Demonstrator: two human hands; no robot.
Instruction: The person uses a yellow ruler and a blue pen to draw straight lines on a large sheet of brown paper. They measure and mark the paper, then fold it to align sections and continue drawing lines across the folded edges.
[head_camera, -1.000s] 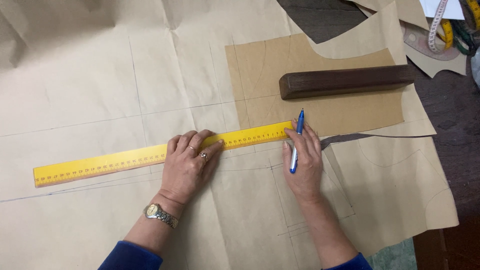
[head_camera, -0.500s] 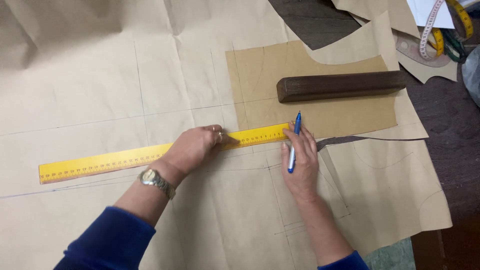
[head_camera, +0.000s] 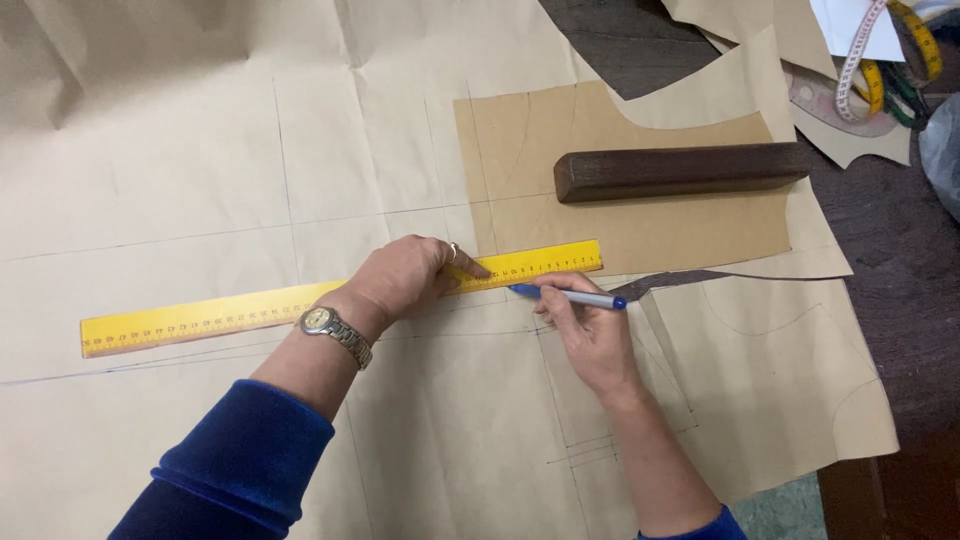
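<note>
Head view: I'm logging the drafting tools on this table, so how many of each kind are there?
Yellow ruler, under the left hand: 1
Blue pen, in the right hand: 1
Dark wooden block on the tan pattern piece: 1
Measuring tape, top right: 1
Total: 4

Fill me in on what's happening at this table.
A person is drawing on a big sheet of brown paper spread over the table. The left hand presses a yellow ruler flat on the paper. The right hand holds a blue pen with its tip at the ruler's lower edge, near the ruler's right end. Just beyond, a dark wooden block lies on a smaller card pattern piece. A tape measure lies at the top right corner.
</note>
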